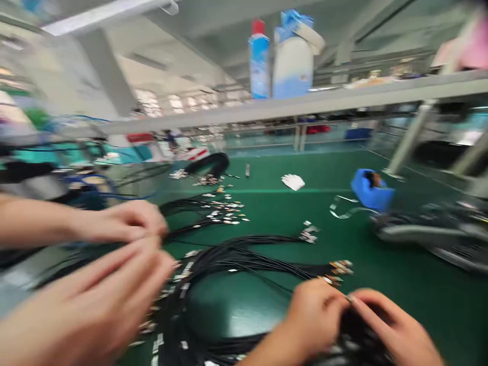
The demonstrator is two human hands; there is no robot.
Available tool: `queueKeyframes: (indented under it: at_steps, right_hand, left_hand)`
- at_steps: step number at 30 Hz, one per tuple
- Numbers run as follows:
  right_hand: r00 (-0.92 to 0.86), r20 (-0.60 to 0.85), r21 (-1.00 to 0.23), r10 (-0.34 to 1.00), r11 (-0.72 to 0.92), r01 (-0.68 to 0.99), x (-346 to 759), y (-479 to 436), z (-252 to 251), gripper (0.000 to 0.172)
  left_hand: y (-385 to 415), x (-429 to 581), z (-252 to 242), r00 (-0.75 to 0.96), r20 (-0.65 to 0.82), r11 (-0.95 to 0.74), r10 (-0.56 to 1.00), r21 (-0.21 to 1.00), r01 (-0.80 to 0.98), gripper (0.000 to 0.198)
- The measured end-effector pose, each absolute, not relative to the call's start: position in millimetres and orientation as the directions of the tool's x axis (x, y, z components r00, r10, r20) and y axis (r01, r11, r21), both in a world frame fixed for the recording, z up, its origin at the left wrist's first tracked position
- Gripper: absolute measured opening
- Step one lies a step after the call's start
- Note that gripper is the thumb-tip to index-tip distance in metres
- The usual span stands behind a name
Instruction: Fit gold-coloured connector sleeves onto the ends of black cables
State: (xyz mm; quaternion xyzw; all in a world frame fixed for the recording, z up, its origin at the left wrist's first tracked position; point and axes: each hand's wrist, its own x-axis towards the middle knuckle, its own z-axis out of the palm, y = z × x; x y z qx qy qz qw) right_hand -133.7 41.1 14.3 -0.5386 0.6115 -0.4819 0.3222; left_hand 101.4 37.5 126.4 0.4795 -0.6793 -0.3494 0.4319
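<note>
My left hand [314, 315] is at the lower right, its fingers closed in a pinch. Close beside it, my right hand [400, 325] is also closed, thumb and finger meeting the left fingertips. Between and below them hangs a dark, blurred bundle of black cables [358, 333], gripped at its upper end; the exact hold is partly hidden. Just behind my left hand lie orange and white connector ends [339, 269] of a long curved cable bundle [244, 254] on the green table mat [244, 310].
At left, another person's hands [125, 254] pinch something hidden by blur. Cables with white tips [224, 211] lie beyond. A blue tape dispenser [371, 190], white scrap [293, 182] and grey tool [430, 231] are farther right. A shelf [244, 111] carries a spray can [259, 61] and bottle [293, 66].
</note>
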Motion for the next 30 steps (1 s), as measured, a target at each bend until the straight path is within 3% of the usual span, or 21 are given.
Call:
queueKeyframes:
  at_steps: [2, 4, 9, 17, 21, 30]
  right_hand:
    - [-0.106, -0.009, -0.978, -0.994, 0.031, -0.208, -136.7, 40.3, 25.9, 0.024]
    - [-0.133, -0.051, -0.993, -0.990, 0.065, -0.101, -136.5, 31.6, 35.0, 0.026]
    - [-0.108, -0.098, -0.987, -0.989, 0.083, 0.134, -129.6, 19.2, 45.2, 0.025]
    - [-0.073, -0.083, -0.977, -0.994, 0.067, 0.202, -125.4, 18.5, 47.0, 0.025]
    - [-0.119, -0.099, -0.973, -0.988, 0.071, 0.219, -122.1, 15.9, 49.9, 0.025]
    - [-0.150, -0.110, -0.975, -0.983, 0.077, 0.208, -119.0, 13.8, 49.1, 0.027]
  left_hand:
    - [20.0, 50.7, 82.0, -0.263, 0.185, 0.260, -0.947, 0.922, -0.288, 0.018]
    - [12.9, 20.5, 55.1, -0.305, 0.153, 0.253, -0.940, 0.913, -0.319, 0.020]
    - [3.5, 27.1, 54.3, -0.299, 0.075, 0.168, -0.951, 0.940, -0.298, 0.018]
    - [4.5, 30.2, 56.0, -0.286, -0.040, 0.011, -0.957, 0.985, -0.174, 0.026]
    - [5.8, 28.9, 50.9, -0.247, 0.000, 0.037, -0.969, 0.989, -0.146, 0.031]
    - [8.7, 25.2, 53.6, -0.183, 0.096, 0.123, -0.978, 0.982, -0.145, 0.015]
